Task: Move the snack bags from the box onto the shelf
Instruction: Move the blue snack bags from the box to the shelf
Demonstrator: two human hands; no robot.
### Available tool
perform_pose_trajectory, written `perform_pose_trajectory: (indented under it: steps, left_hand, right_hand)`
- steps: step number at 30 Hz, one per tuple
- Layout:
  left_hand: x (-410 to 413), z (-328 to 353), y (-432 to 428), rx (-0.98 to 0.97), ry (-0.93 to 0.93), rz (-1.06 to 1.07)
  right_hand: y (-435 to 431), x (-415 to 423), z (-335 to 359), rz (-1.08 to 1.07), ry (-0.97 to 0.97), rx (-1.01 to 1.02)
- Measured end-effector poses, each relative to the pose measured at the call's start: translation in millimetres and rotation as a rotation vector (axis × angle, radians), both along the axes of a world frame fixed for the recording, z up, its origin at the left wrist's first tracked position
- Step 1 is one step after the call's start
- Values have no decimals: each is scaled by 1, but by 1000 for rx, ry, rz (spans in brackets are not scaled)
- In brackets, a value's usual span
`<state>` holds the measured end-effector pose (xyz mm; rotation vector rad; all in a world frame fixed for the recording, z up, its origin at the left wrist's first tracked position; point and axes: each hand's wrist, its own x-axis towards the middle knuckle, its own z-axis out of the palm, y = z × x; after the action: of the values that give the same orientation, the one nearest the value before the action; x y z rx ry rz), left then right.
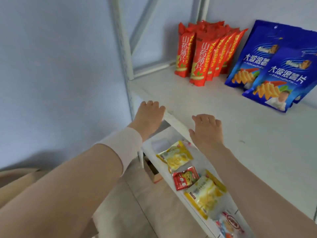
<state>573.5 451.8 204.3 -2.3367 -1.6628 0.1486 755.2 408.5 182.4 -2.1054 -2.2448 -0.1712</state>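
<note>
A plain pale blue-grey wall point(56, 66) fills the left of my view — beige tiled floor point(137, 194) at lower centre, evenly and softly lit.

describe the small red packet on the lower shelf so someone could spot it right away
Start at the white upper shelf and look under its front edge to the lower shelf. There the small red packet lies flat between two yellow bags, partly tucked under the nearer one. It is the only red, crinkled packet beside them.
</note>
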Motion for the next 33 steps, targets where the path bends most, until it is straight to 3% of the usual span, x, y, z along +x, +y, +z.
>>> perform_pose_trajectory:
  steps: [7, 17, 23, 28, 33]
  left_hand:
    - [-178, -41, -116, -111, -22, 300]
    - [-438, -159, -329, -311, -150, 704]
    - [-518, -238, -412, -520, -344, 953]
    - [-547, -284, -436, -618, -627, 1239]
    - [-579, -329, -434, -564, -878, 1547]
  right_hand:
    - [-60, -173, -23, 342, -1, -13]
    - [-192, -434, -137, 656, -127, -281]
    - [-260, -514, -216, 675, -123, -557]
    - [-267, -546, -255, 628, -184, -726]
    - [-230, -587, -301, 482, -4, -813]
